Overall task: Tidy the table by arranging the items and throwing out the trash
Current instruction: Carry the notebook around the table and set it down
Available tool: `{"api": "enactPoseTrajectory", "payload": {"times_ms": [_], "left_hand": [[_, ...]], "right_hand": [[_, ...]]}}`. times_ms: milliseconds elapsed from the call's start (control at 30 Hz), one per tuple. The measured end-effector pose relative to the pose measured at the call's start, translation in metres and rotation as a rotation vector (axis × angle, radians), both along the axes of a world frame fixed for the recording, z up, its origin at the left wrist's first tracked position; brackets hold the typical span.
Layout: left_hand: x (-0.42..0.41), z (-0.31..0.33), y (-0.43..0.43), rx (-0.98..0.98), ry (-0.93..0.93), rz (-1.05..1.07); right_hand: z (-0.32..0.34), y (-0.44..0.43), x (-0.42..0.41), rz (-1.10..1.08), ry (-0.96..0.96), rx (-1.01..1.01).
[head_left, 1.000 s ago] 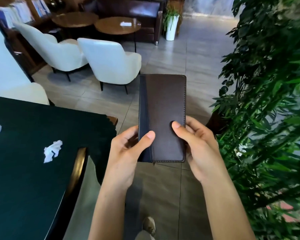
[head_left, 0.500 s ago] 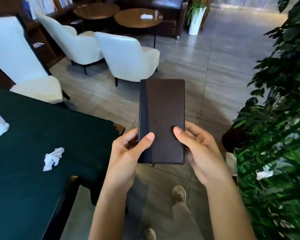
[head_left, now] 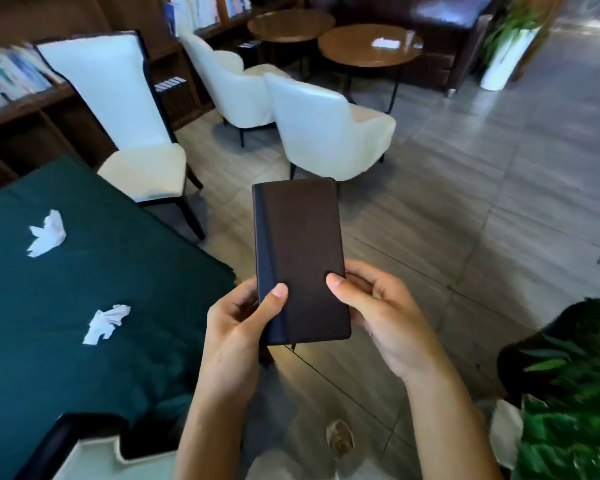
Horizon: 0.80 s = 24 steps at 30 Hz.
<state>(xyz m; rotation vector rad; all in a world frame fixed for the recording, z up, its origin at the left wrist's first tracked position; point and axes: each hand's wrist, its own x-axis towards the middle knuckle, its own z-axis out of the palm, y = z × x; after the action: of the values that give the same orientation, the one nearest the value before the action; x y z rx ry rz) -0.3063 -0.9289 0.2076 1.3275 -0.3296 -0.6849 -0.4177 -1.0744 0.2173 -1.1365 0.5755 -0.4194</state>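
Observation:
A closed dark brown leather folder (head_left: 300,251) with a navy spine is held upright over the floor, just right of the table. My left hand (head_left: 238,327) grips its lower left edge, thumb on the cover. My right hand (head_left: 378,313) holds its lower right edge, thumb on the cover too. On the dark green tablecloth (head_left: 66,358) lie two crumpled white tissues: one near the far side (head_left: 47,233), one closer to me (head_left: 106,323).
A tall white chair (head_left: 132,133) stands at the table's far corner. Two white armchairs (head_left: 326,133), round wooden tables (head_left: 369,46) and a dark sofa are beyond. A leafy plant in a dark pot (head_left: 568,393) is at the right. Another chair's back (head_left: 84,438) is at the near table edge.
The view has swung left, bringing more of the table and a second tissue into sight, and the plant has slid to the right edge. Both hands keep the same hold on the folder.

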Motion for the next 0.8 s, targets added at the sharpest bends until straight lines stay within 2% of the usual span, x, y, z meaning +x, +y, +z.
{"api": "enactPoseTrajectory", "payload": {"times_ms": [367, 533, 700, 800], "left_hand": [[0.040, -0.015, 0.026, 0.013, 0.105, 0.410], [0.087, -0.025, 0.042, 0.041, 0.133, 0.516], [0.155, -0.055, 0.052, 0.077, 0.249, 0.604], [0.197, -0.085, 0.055, 0.095, 0.337, 0.653]], "right_hand": [[-0.019, -0.005, 0.092, 0.326, 0.091, 0.015], [-0.039, 0.009, 0.158, 0.360, 0.154, -0.016], [-0.066, 0.020, 0.240, 0.424, 0.230, -0.109], [-0.091, 0.029, 0.291, 0.448, 0.272, -0.081]]}}
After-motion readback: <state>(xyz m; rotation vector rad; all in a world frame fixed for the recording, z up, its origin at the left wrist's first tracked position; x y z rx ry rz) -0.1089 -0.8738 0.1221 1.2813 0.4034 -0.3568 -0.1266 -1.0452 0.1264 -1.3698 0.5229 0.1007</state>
